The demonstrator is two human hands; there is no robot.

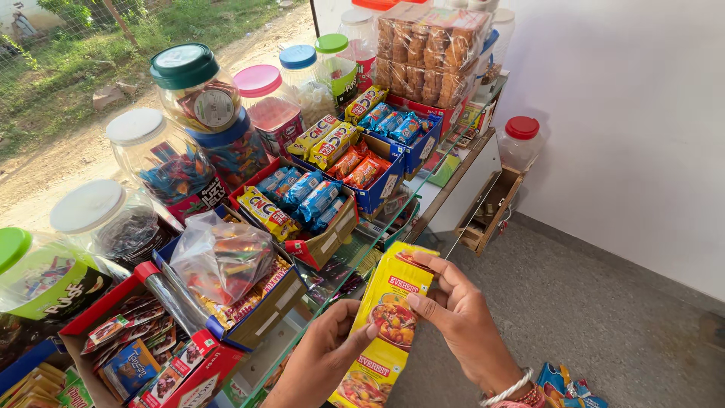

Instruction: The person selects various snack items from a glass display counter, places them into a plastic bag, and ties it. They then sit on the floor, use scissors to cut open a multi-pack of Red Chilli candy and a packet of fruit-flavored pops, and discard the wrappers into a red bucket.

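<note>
A glass-fronted shop worktop [423, 193] runs away from the viewer, crowded with open cardboard trays of biscuit packets [313, 198] and sweets, and a row of clear plastic jars [147, 155] with coloured lids along its outer edge. A knotted clear bag of wrapped sweets [220, 257] sits in the nearer blue tray. A small wooden drawer [491, 208] hangs open at the far end, beside the white wall.

Just off the worktop's near edge, over the grey floor, both hands hold up a yellow strip of joined sachets [389, 321]. The left hand [321, 363] pinches its lower part, thumb on the front. The right hand [464, 321] has its fingers [430, 264] closed on the strip's right edge, higher up.

The work looks like handling the strip at a seam between two sachets, perhaps to part one. That would call for a firm pinch on either side of the seam and a clean pull apart.
</note>
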